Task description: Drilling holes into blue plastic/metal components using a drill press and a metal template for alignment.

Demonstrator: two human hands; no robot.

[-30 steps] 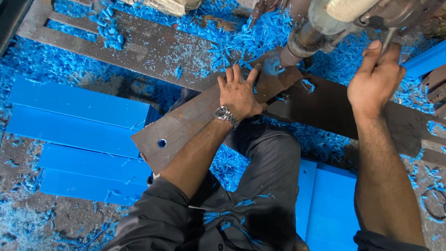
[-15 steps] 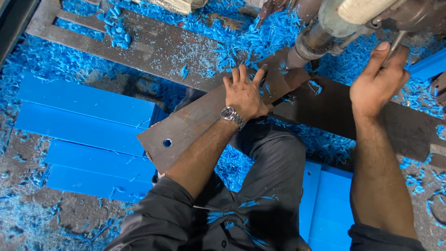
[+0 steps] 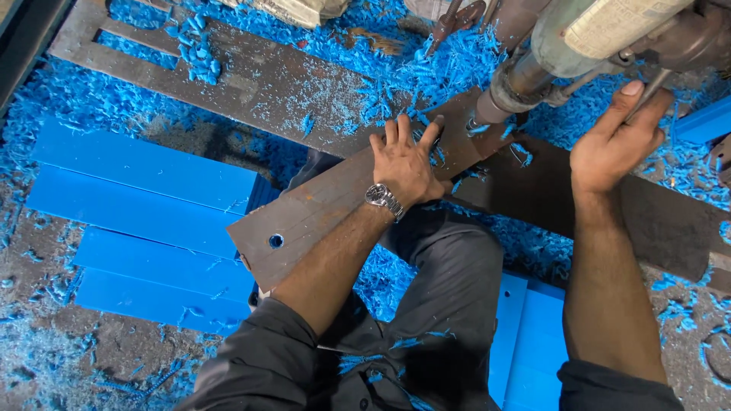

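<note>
The left hand (image 3: 405, 166) lay flat, fingers spread, on the slanting metal plate (image 3: 327, 209) under the drill (image 3: 509, 91); right hand (image 3: 609, 141) gripped its lever (image 3: 653, 85).

Bright, even light, soft shadows, sharp focus, slight bending at the edges

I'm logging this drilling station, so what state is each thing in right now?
Left hand: flat on the metal plate, pressing it down.
Right hand: gripping the drill lever.
Metal plate: lying slanted under the drill, one hole through its near end.
Drill spindle: lowered onto the plate.
Blue boards: stacked flat.
Blue shavings: scattered about.
</note>
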